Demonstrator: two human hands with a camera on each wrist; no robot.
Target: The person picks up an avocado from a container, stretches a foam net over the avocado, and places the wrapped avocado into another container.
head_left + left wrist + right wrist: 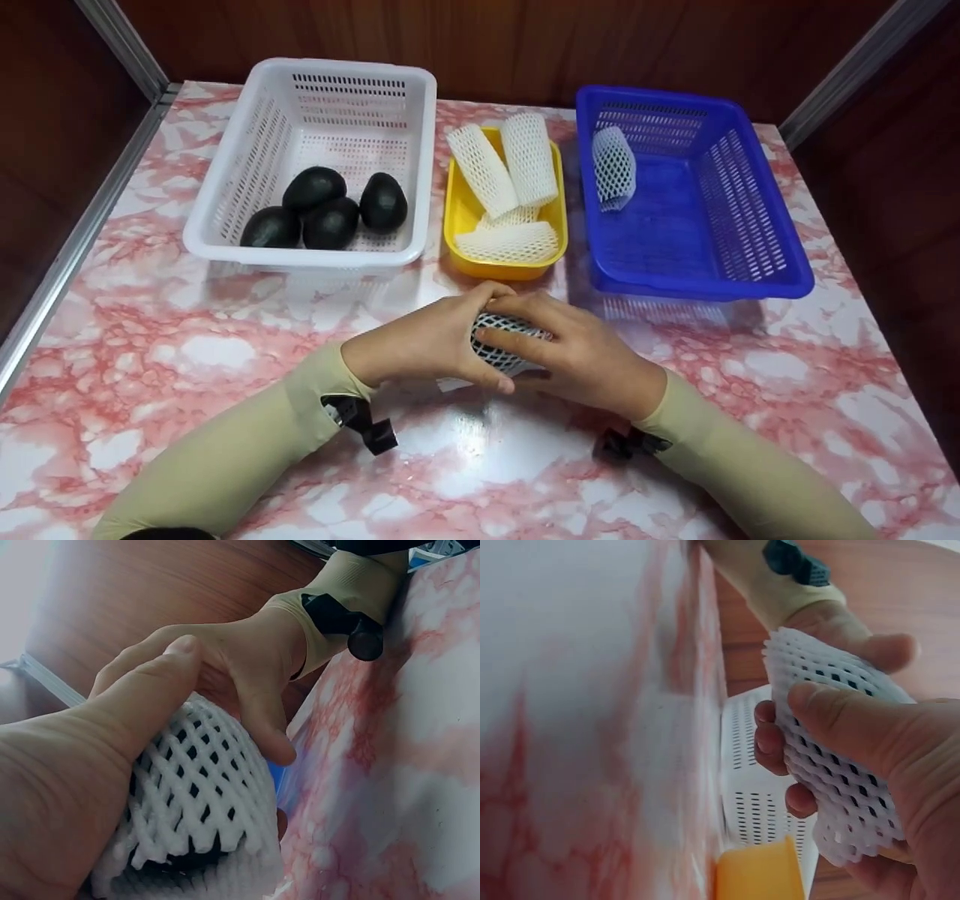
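Both hands meet over the table in front of the yellow tub, around a dark avocado in a white foam net sleeve. My left hand curls round it from the left. From the right, my right hand grips it with fingers across the top; in the right wrist view its thumb presses on the mesh. Dark fruit shows through the net and at the sleeve's open end in the left wrist view. In the white basket lie several bare avocados.
The yellow tub holds several foam net sleeves. To its right, the blue basket contains one netted dark fruit against its left wall. A marbled red and white table carries everything, with wooden panels behind.
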